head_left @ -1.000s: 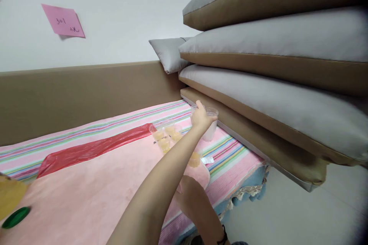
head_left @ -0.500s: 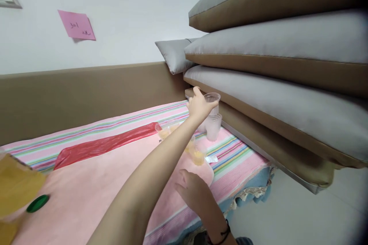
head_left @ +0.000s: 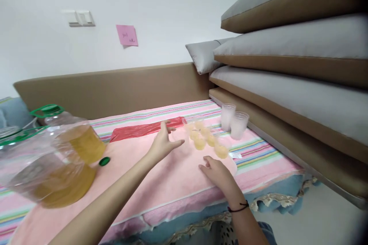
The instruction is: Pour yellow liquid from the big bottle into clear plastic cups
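Note:
My left hand [head_left: 165, 138] is over the pink mat, thumb and fingers spread around a faint clear plastic cup [head_left: 180, 134] that barely shows against the mat. My right hand [head_left: 217, 170] hovers low at the mat's front right, fingers loosely bent and apart, holding nothing. Just beyond it stands a cup of yellow liquid [head_left: 221, 150], the nearest of several such cups grouped together. Behind them on the right are two stacks of clear cups [head_left: 228, 118], [head_left: 239, 127].
Two big clear jugs of yellow liquid [head_left: 86, 143], [head_left: 64, 183] stand at the left, with a green cap [head_left: 104, 161] beside them. A red plastic bag [head_left: 143, 131] lies along the mat's back edge. Stacked cushions [head_left: 287, 76] rise on the right.
My left hand has come back leftward from the cup stacks with a clear cup. My view has swung left, bringing the jugs in; my right hand stays near the filled cups.

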`<state>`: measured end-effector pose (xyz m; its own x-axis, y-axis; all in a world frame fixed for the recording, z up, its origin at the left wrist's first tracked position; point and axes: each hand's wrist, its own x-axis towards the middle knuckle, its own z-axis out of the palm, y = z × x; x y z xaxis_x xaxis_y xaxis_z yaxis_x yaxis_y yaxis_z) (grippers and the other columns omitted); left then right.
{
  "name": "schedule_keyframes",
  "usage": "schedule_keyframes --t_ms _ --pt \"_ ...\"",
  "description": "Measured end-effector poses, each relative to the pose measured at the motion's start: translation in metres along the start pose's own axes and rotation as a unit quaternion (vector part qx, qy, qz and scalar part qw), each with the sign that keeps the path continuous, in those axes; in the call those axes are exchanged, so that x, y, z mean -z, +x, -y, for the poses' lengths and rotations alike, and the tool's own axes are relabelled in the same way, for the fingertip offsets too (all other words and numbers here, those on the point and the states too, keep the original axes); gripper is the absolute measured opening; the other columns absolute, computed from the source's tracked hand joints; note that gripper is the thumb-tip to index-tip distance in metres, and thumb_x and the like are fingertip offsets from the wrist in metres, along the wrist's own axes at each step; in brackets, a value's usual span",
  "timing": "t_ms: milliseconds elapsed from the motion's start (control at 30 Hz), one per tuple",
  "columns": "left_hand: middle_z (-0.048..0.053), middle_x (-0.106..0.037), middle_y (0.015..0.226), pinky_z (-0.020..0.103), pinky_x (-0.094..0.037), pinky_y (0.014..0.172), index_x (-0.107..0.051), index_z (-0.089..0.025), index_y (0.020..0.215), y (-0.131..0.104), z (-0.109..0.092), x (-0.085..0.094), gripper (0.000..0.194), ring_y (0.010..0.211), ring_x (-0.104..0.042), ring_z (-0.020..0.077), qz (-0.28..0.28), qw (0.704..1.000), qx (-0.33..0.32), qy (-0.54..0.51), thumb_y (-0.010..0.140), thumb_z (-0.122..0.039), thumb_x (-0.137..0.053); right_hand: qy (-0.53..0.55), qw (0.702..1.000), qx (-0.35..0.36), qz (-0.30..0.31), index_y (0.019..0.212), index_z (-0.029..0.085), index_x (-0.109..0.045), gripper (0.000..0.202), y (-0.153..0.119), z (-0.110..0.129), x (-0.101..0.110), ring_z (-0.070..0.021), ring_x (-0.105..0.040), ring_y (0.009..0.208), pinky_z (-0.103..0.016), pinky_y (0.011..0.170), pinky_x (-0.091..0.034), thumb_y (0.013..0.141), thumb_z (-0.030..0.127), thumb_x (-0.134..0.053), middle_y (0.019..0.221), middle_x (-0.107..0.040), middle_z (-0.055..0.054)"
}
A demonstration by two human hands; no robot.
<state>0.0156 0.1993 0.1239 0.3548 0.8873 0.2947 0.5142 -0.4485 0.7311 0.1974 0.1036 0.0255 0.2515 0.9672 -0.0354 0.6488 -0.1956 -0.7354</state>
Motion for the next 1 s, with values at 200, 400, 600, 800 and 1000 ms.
schedule_keyframes --t_ms 200,400,600,800,1000 --pt "0.012 -0.062 0.119 0.04 -0.047 0.088 -0.03 -0.025 0.12 -0.069 0.046 0.03 0.076 0.111 -0.057 0.0262 0.039 0.993 0.108 -0.006 0.061 -0.031 -0.076 0.132 0.987 0.085 -0.005 0.113 0.017 -0.064 0.033 0.0 0.019 -0.023 -0.022 -0.068 0.1 -0.034 0.09 -0.051 0.083 0.029 -0.057 0.111 -0.072 -0.013" --pt "0.015 -0.061 0.122 0.042 -0.043 0.096 -0.029 -0.022 0.123 -0.099 0.061 0.037 0.078 0.112 -0.058 0.0248 0.039 0.992 0.111 -0.039 0.06 -0.025 -0.076 0.219 0.965 0.142 0.036 0.1 0.017 -0.067 0.028 -0.007 0.045 -0.064 -0.0211 -0.07 0.098 -0.036 0.089 -0.054 0.074 0.024 -0.063 0.111 -0.073 -0.011" --pt "0.014 -0.058 0.13 0.042 -0.04 0.102 -0.029 -0.025 0.124 -0.114 0.077 0.031 0.078 0.118 -0.057 0.0232 0.04 0.991 0.101 -0.078 0.062 -0.022 -0.076 0.24 0.959 0.144 0.047 0.092 0.017 -0.068 0.024 -0.006 0.048 -0.084 -0.0213 -0.072 0.086 -0.038 0.084 -0.056 0.069 0.023 -0.063 0.096 -0.076 -0.009" --pt "0.014 -0.051 0.14 0.044 -0.036 0.105 -0.027 -0.028 0.127 -0.121 0.081 0.027 0.076 0.127 -0.05 0.0223 0.057 0.987 0.078 -0.13 0.066 -0.019 -0.072 0.24 0.959 0.143 0.053 0.09 0.017 -0.068 0.026 -0.003 0.044 -0.087 -0.0221 -0.071 0.083 -0.039 0.082 -0.055 0.065 0.025 -0.062 0.094 -0.076 -0.01" --pt "0.015 -0.044 0.147 0.04 -0.032 0.109 -0.028 -0.027 0.126 -0.122 0.084 0.029 0.069 0.134 -0.044 0.0189 0.085 0.979 0.066 -0.171 0.07 -0.016 -0.066 0.237 0.959 0.143 0.061 0.092 0.018 -0.069 0.03 -0.003 0.043 -0.089 -0.0226 -0.07 0.085 -0.039 0.083 -0.055 0.065 0.028 -0.062 0.096 -0.075 -0.01"
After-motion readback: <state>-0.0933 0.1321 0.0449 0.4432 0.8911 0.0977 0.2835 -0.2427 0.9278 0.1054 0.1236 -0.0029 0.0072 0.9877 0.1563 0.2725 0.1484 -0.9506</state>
